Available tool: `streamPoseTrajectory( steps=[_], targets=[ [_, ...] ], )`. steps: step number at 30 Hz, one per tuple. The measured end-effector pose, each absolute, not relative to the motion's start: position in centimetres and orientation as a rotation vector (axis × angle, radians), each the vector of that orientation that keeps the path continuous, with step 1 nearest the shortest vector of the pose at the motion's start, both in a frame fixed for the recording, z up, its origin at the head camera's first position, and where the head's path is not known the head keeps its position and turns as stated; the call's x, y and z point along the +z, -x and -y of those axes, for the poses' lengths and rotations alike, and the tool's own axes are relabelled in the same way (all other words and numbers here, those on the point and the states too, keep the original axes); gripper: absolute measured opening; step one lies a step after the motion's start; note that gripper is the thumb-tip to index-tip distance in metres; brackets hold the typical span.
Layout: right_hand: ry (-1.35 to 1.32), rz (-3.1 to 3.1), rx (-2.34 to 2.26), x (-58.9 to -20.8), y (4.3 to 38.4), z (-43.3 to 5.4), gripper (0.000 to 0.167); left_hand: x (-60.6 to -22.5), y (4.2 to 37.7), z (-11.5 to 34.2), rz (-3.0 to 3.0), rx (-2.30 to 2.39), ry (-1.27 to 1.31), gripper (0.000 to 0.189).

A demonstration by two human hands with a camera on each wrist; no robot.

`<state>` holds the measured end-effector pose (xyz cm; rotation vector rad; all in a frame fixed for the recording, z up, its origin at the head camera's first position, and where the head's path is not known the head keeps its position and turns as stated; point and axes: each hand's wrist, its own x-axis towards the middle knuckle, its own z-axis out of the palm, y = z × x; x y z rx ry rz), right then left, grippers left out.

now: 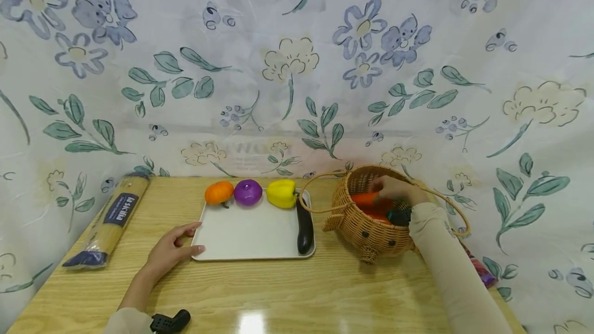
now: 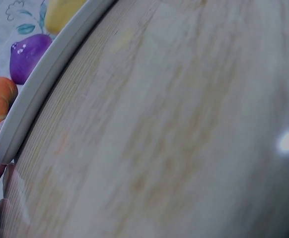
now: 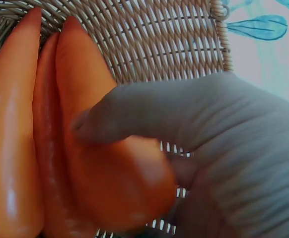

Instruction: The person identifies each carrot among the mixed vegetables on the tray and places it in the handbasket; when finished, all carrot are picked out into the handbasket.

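Observation:
Inside the wicker basket [image 1: 371,238], my right hand [image 1: 394,190] grips a plump orange carrot [image 3: 85,74], thumb across its top; its other fingers are partly hidden. Two more carrots [image 3: 10,134] lie beside it. My left hand [image 1: 171,249] holds the left edge of the white tray [image 1: 250,231], with the thumb near the front corner. Along the tray's back sit a small orange pumpkin [image 1: 219,193], a purple onion [image 1: 248,193] and a yellow bell pepper [image 1: 281,193]. A dark eggplant [image 1: 304,228] lies along its right side.
A pack of spaghetti [image 1: 113,220] lies at the table's left. The basket's looped handles [image 1: 320,211] stick out, one over the tray's right back corner. A colourful packet [image 1: 482,270] is partly hidden behind the right arm. Floral cloth hangs behind the table.

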<state>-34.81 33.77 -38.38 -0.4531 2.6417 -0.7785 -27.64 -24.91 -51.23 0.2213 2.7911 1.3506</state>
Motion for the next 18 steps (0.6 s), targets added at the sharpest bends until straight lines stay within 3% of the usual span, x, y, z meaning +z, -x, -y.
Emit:
streamPoseTrajectory(
  steps=[8,18],
  targets=[
    [0.418,-2.668,-0.654,-38.3,34.2,-33.5,0.031,-50.9,27.5,24.8,-2.792,1.330,-0.215,0.067],
    [0.366,-2.688,-0.510,-38.1,34.2,-32.7,0.026,-50.8,26.9,25.1,-2.783,1.343,-0.224,0.067]
  ],
)
